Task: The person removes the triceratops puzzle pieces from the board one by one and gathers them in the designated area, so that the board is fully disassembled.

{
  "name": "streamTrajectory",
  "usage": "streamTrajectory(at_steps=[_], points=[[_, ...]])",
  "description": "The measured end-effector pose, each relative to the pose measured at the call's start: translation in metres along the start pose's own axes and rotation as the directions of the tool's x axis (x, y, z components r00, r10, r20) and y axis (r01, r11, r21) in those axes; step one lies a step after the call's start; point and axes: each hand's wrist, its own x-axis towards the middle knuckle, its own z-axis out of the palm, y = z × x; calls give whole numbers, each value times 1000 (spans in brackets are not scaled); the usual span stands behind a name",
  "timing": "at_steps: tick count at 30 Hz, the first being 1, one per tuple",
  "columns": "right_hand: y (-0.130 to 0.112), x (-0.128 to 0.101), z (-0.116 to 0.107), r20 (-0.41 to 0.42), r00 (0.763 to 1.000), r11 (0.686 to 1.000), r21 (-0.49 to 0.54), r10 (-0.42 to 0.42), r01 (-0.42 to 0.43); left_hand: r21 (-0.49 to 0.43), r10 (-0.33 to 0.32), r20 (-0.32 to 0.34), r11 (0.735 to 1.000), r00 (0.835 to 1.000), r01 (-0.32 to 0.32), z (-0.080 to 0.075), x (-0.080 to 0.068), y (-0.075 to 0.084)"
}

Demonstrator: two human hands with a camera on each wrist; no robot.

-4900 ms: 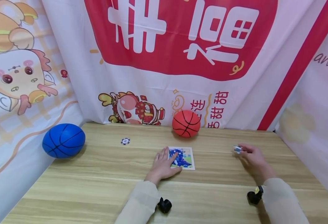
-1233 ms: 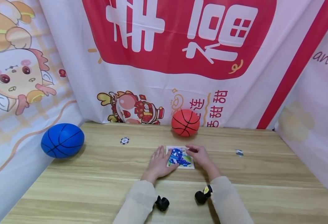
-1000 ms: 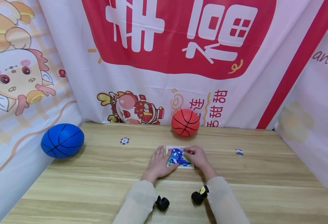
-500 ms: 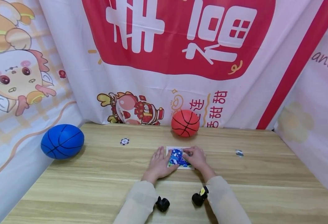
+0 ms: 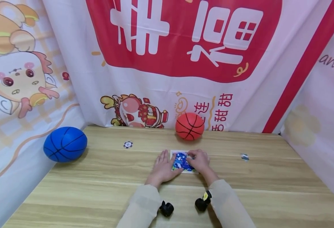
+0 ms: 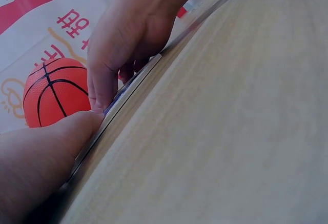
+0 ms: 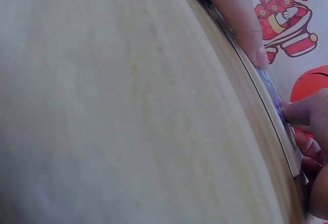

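The room is bright and evenly lit, with soft light from above. The blue ball [image 5: 65, 144] and the red ball [image 5: 189, 126] cast only faint shadows on the wooden table [image 5: 98, 190]. The head view is sharp, bending slightly at its edges. Both wrist views are soft: the nearest tabletop and skin blur, and the pale wood looks washed out.

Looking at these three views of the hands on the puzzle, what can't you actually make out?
- Puzzle board: head view, both hands cover its sides, so whether gaps remain is hidden.
- Right hand: fingertips curl down; any piece under them is hidden, also in the blurred right wrist view.
- Small object on the table: too small to identify.
- Chip: markings too small.
- Left hand: blurred at the left wrist view's edge.
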Motion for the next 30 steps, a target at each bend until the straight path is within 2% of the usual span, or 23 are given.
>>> streamTrajectory(at_steps=[11, 26, 30], points=[[0, 0, 2, -17, 999, 999, 21, 37, -37, -1, -10, 10, 1000, 1000, 10, -1, 0, 3], [3, 3, 7, -69, 998, 997, 81, 7, -1, -10, -16, -5, 1000, 1000, 16, 1, -2, 2], [2, 4, 6, -77, 996, 993, 97, -54, 61, -6, -16, -7, 1000, 1000, 16, 0, -2, 2]])
